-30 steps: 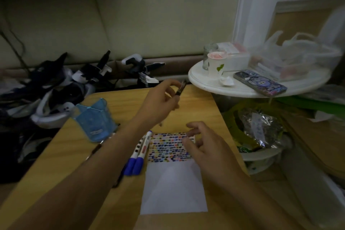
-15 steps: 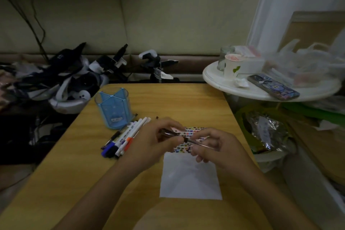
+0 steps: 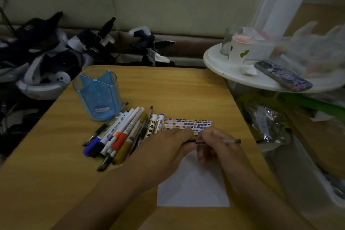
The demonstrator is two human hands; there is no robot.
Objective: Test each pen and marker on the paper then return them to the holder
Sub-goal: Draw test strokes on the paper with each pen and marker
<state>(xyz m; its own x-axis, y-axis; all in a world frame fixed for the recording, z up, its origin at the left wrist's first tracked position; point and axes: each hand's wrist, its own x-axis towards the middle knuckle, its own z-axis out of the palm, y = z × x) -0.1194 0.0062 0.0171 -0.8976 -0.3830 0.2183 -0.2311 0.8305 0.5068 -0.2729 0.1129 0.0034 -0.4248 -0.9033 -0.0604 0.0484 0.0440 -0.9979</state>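
Both hands have stayed joined over the paper [image 3: 192, 188]: left hand [image 3: 166, 147] pinches the pen [image 3: 222, 141] near its cap, right hand [image 3: 218, 144] grips its barrel.

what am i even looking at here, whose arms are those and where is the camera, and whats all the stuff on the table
There is no machine here. The arms belong to a person, and the camera sits on that person's head, looking forward and down, so you see the scene as they do. The pictures are all from this one view.

Both hands meet over a sheet of white paper on a wooden table. The left hand and the right hand together hold one thin pen, lying sideways; it looks as if they are capping or uncapping it, though that is hard to tell.

The far end of the paper is covered with small coloured test marks. To the left lies a loose bunch of pens and markers, and behind them stands a blue clear holder, which looks empty.
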